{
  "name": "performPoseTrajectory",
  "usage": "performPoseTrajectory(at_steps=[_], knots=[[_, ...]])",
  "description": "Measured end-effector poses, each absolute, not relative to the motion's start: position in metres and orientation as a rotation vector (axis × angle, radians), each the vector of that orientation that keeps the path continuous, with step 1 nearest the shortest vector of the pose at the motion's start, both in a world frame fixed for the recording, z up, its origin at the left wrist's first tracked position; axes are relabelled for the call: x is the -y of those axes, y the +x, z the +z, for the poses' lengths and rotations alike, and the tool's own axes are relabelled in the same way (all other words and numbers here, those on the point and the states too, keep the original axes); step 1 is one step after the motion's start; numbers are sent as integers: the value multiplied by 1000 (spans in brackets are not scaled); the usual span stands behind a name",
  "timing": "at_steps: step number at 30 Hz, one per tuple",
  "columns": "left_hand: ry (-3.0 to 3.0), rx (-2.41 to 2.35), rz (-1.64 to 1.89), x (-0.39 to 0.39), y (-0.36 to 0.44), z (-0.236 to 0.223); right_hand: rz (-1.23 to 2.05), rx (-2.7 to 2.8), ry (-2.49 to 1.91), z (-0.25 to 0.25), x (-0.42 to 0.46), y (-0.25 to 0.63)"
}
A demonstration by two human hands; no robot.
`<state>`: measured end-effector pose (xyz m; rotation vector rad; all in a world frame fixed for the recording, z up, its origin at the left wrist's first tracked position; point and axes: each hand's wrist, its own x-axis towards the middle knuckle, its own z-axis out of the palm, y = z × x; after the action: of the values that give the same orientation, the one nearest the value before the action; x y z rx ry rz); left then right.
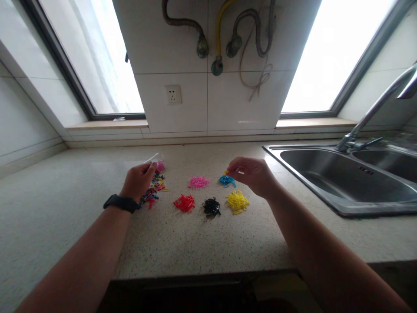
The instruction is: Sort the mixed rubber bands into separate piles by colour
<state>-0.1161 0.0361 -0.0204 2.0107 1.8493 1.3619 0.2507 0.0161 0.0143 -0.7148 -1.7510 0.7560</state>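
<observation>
My left hand [138, 179], with a black band on its wrist, is closed on a clear plastic bag [159, 157] that has something pink at its lower end. Beside and partly behind that hand lies a mixed-colour heap of rubber bands [157, 188]. A small yellow rubber band [226, 172] is pinched in the fingertips of my right hand [252, 174], above the counter near the blue pile [227, 181]. Sorted piles lie between my hands: pink [198, 182], red [184, 203], black [211, 207] and yellow [237, 201].
A speckled pale counter [202, 248] carries everything, its front edge close below my arms. On the right a steel double sink [342, 182] with a tall faucet [374, 108] is set in. Behind rises a tiled wall with a socket [173, 94] and hoses [257, 26].
</observation>
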Motion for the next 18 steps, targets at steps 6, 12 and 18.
performPoseTrajectory(at_steps=[6, 12, 18], knots=[[2001, -1848, 1363, -36, -116, -20, 860, 1664, -803, 14, -18, 250], [1997, -1848, 1366, -37, -116, -21, 905, 1659, -879, 9, -23, 252], [1986, -1842, 1360, -35, -115, -20, 957, 1656, -878, 10, -22, 253]])
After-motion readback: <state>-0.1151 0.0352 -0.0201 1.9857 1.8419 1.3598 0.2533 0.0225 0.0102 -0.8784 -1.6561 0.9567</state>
